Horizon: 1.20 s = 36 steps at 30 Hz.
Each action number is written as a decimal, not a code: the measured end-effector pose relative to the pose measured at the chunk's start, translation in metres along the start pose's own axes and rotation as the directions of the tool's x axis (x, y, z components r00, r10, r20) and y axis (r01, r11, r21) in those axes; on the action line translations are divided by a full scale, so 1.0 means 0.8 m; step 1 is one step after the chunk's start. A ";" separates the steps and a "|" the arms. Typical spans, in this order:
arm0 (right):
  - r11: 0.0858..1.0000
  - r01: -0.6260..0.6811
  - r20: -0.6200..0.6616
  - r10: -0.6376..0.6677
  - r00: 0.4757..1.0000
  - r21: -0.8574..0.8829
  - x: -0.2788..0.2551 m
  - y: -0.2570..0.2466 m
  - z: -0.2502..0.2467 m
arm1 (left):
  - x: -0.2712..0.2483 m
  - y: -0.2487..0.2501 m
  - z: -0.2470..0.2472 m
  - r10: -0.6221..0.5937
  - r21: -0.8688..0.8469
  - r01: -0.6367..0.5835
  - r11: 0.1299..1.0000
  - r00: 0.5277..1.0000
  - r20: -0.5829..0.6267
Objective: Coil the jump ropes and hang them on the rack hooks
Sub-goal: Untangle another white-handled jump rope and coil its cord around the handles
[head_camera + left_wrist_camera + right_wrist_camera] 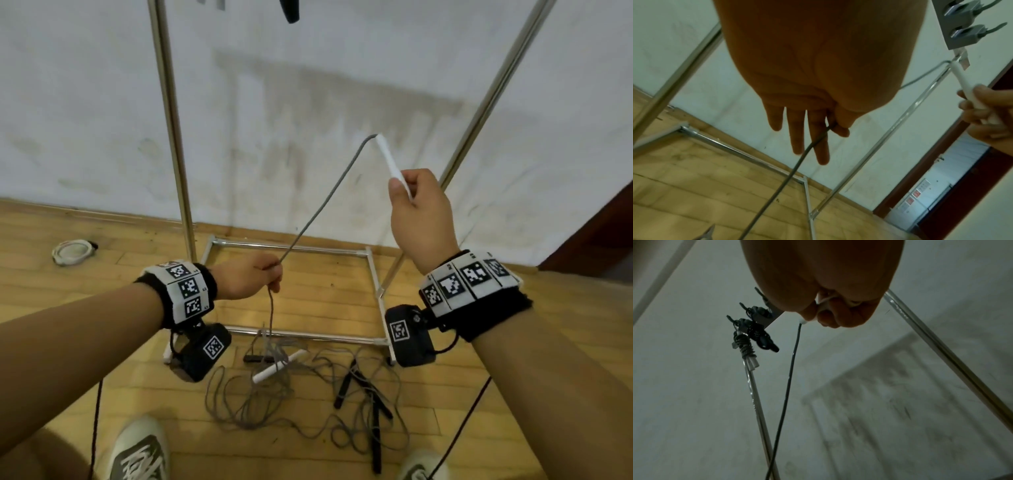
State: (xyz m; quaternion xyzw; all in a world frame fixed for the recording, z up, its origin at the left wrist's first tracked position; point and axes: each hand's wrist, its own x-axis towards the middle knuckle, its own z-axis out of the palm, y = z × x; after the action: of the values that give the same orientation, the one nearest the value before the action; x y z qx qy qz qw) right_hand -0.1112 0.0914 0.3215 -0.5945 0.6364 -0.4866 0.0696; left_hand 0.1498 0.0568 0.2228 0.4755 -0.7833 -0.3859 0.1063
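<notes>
Wooden floor (102, 236) against white wall (85, 102), metal rack (171, 137), right hand (419, 212) gripping white handle (388, 159), left hand (248, 277) pinching grey rope (322, 205), two coiled ropes (750, 339) hung

text: none legible; wristbands (190, 288): square coded markers only; wall panels (916, 193): too blurred

Grey jump rope (318, 209) stretched up off the floor, one white handle (390, 162) raised & tilted, other white handle (279, 366) lying in the grey tangle below. Black rope (363, 394) w/ black handles sprawled uncoiled beside it. Two coiled ropes (748, 340) hang on rack hooks (960, 34).
</notes>
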 end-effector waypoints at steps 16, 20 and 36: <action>0.975 -0.109 -0.045 0.120 0.992 0.196 0.016 0.015 -0.016 | 0.009 -0.002 -0.055 -0.040 0.126 0.047 0.991 0.998 -0.056; 0.999 0.011 0.162 -0.018 0.987 0.047 -0.001 0.008 0.006 | 0.016 0.027 -0.052 0.046 0.195 -0.023 0.981 0.992 -0.117; 0.990 0.136 0.440 -0.102 0.892 -0.045 -0.002 0.004 0.050 | 0.021 0.047 -0.042 0.291 -0.059 -0.291 0.955 0.957 -0.015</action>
State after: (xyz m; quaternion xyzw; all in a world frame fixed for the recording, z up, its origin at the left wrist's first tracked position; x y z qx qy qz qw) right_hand -0.0864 0.0709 0.2975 -0.7285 0.5846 -0.3200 0.1582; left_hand 0.1335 0.0352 0.2687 0.3530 -0.8323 -0.3881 0.1788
